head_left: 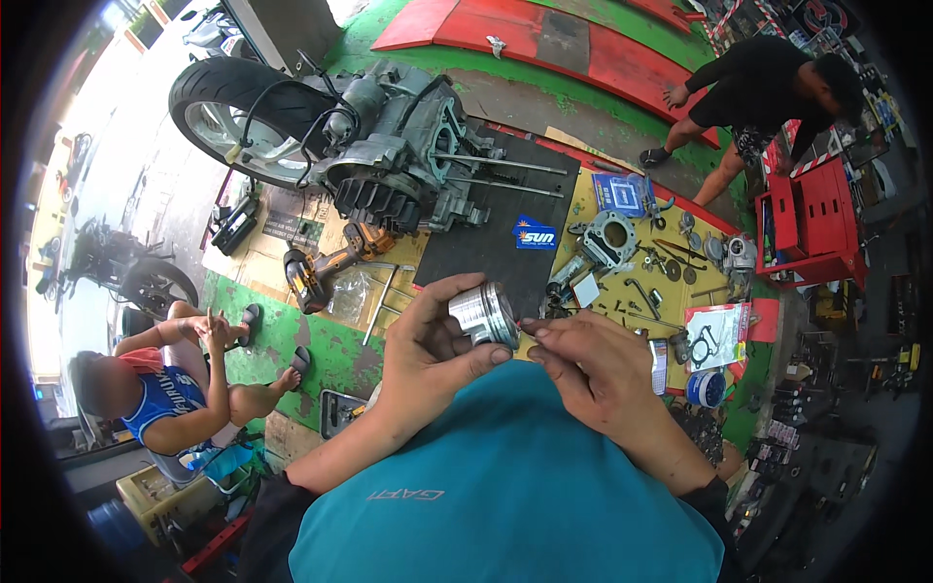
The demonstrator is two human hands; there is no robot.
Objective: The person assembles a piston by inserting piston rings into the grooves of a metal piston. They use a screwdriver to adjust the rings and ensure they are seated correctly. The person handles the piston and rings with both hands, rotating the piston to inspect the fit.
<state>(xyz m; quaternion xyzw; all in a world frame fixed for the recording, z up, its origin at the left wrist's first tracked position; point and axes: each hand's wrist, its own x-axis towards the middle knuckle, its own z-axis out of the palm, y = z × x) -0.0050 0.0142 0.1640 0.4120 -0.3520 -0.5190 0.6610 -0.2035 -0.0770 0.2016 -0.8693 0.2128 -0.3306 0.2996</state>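
Observation:
A shiny metal piston [483, 316] with ring grooves near one end lies tilted in my left hand [428, 361]. The fingers and thumb of that hand are closed around its sides. My right hand [598, 374] is at the piston's right edge, its thumb and forefinger drawn together in a pinch. Whatever is between those fingertips is too small to make out. Beyond my hands stands a scooter engine [403, 146] with two long studs [515, 163] sticking out to the right.
A rear wheel [248, 102] joins the engine. Left of my hands lies a cordless impact driver [309, 282]. To the right are a cylinder block [612, 243], loose bolts and a packaged gasket [716, 340]. One person [175, 398] sits left; another [758, 87] bends near a red tool cabinet [816, 219].

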